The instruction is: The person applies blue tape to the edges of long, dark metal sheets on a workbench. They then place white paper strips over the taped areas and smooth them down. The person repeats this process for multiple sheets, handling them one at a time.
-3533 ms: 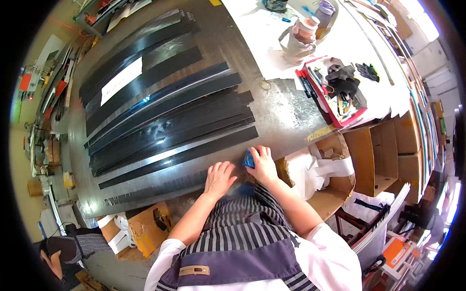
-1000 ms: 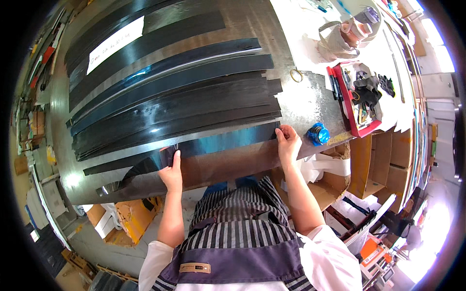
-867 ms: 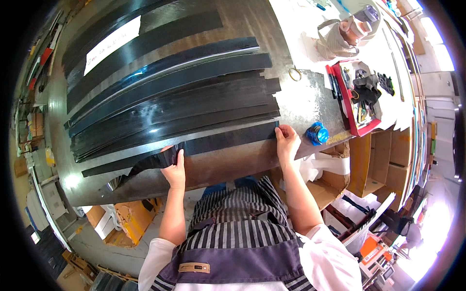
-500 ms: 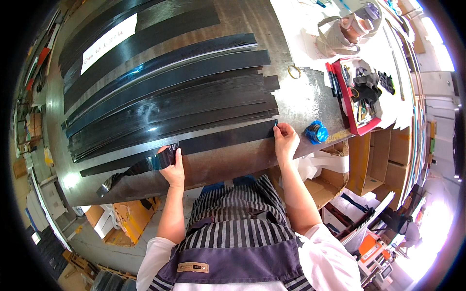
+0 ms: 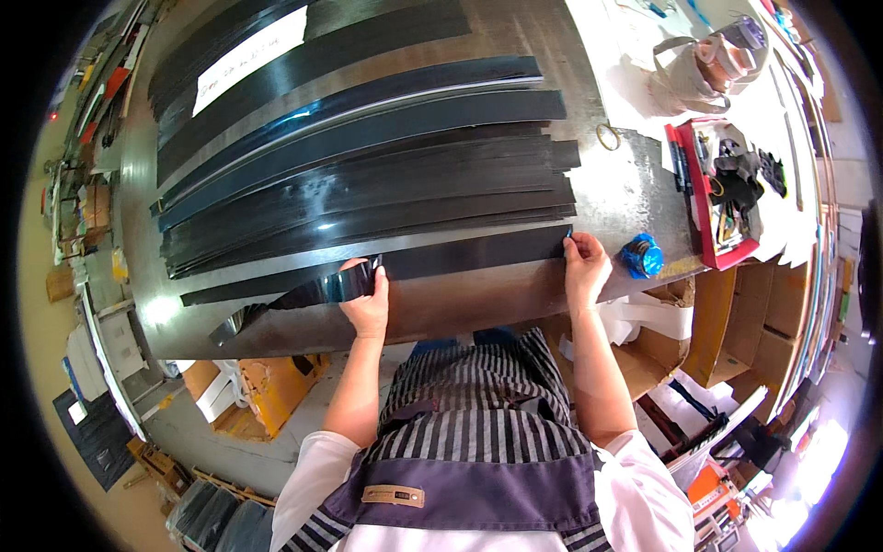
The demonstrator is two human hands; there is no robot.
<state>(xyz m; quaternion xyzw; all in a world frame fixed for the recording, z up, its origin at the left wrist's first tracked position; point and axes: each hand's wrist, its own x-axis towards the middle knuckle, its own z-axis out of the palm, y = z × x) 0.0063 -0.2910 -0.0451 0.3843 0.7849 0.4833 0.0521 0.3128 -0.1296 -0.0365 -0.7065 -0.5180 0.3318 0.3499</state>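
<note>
Left of centre, the left hand [image 5: 368, 304] pinches a loose curl of glossy black film [image 5: 322, 290], lifted off the long black flat strip [image 5: 474, 255] lying nearest the near edge of the grey metal counter [image 5: 635, 184]. The strip's long axis runs left to right, reaching the right hand [image 5: 585, 269], whose fingertips press its right end. Above lie more long black strips [image 5: 368, 189]; right of the right hand sits a blue tape roll [image 5: 641, 257].

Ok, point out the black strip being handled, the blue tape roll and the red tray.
black strip [image 5: 478, 253], head view, flat middle stretch.
blue tape roll [image 5: 641, 256], head view, top face.
red tray [image 5: 692, 179], head view, left rim.
</note>
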